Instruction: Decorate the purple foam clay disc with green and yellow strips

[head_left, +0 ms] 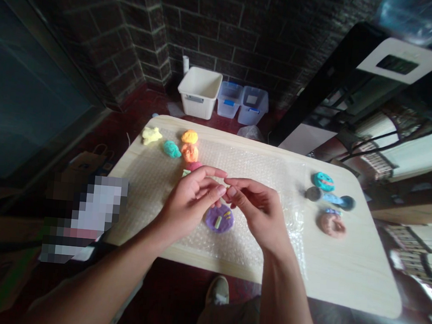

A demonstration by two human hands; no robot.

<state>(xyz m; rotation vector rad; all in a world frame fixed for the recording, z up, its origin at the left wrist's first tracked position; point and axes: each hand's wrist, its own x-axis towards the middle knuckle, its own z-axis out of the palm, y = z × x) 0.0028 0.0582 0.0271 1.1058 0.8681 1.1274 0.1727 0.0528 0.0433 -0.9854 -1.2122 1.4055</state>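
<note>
Both hands meet above the middle of the table, their fingertips close together. My left hand (194, 195) is closed, thumb and fingers pinched, and my right hand (259, 208) pinches beside it. Whatever lies between the fingertips is too small or hidden to name. Just below them, a flat purple clay disc (214, 225) carries a pale yellow-green strip (218, 221) and small yellow pieces (227, 215). Behind my left hand are orange clay (190, 152), yellow-orange clay (190, 136), teal clay (171, 149) and a partly covered dark pink lump (194, 166).
Bubble wrap (239, 159) covers much of the wooden table (361, 265). Pale yellow clay (151, 135) lies far left. On the right sit a teal clay disc (323, 181), a blue dumbbell shape (332, 198) and a brownish-pink ring (333, 224). A white bin (198, 100) stands beyond.
</note>
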